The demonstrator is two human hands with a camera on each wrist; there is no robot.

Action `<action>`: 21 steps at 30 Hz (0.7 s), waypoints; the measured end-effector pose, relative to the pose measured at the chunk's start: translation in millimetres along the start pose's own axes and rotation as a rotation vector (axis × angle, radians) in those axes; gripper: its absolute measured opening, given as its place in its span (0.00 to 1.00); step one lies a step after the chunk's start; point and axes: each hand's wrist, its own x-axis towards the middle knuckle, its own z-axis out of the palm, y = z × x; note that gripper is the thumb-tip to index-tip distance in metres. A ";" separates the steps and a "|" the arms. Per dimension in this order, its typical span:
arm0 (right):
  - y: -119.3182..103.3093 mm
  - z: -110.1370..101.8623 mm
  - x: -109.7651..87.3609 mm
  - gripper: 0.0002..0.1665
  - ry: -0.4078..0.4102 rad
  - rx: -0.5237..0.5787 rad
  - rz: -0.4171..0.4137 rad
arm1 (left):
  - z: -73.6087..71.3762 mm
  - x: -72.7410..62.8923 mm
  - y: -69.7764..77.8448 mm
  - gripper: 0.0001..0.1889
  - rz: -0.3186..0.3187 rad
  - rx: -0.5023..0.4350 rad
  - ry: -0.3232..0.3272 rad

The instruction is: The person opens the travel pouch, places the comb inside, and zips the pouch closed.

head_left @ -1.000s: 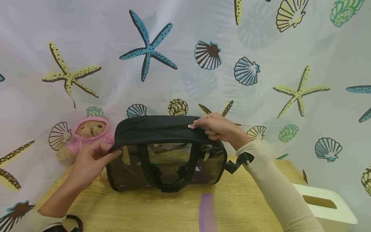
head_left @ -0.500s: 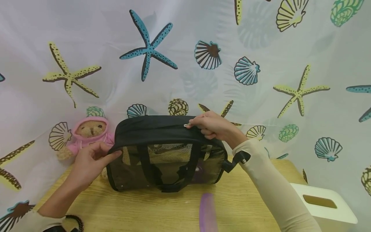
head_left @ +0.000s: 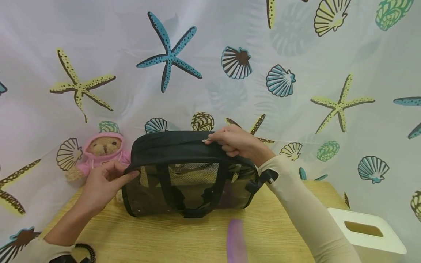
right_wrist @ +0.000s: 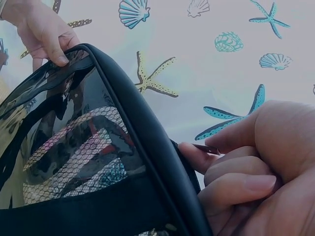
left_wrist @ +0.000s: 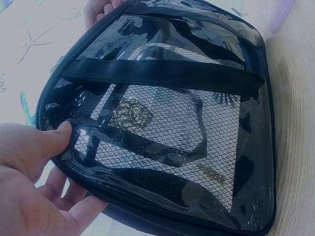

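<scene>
A black bag (head_left: pixel 189 190) with see-through sides, a mesh panel and black strap handles stands upright on the wooden table. My left hand (head_left: pixel 104 184) pinches its top left corner, thumb on the clear front and fingers behind the edge, as the left wrist view shows. On the bag's top, my right hand (head_left: pixel 235 141) pinches a small silver zipper pull (head_left: pixel 206 141) between thumb and forefinger. The other fingers of that hand are curled, close over the black top edge in the right wrist view.
A teddy bear (head_left: pixel 104 148) in a pink hoodie sits behind the bag's left end. In front lies a purple translucent strip (head_left: pixel 235 239) on the table (head_left: pixel 158 237). A white tissue box (head_left: pixel 368 228) stands at right. Behind hangs a curtain (head_left: pixel 204 98) printed with starfish and shells.
My right hand has slid left along the bag's top with the zipper pull, a short way. The left hand keeps its pinch on the left corner, and the bag stays put.
</scene>
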 end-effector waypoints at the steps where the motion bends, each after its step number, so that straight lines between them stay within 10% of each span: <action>1: 0.0 0.3 0.6 0.19 0.001 0.005 0.000 | 0.6 0.0 0.0 0.10 0.001 0.005 -0.001; 21: -12.8 11.7 11.8 0.18 -0.048 0.013 -0.023 | 0.6 1.8 0.9 0.07 -0.001 -0.032 -0.029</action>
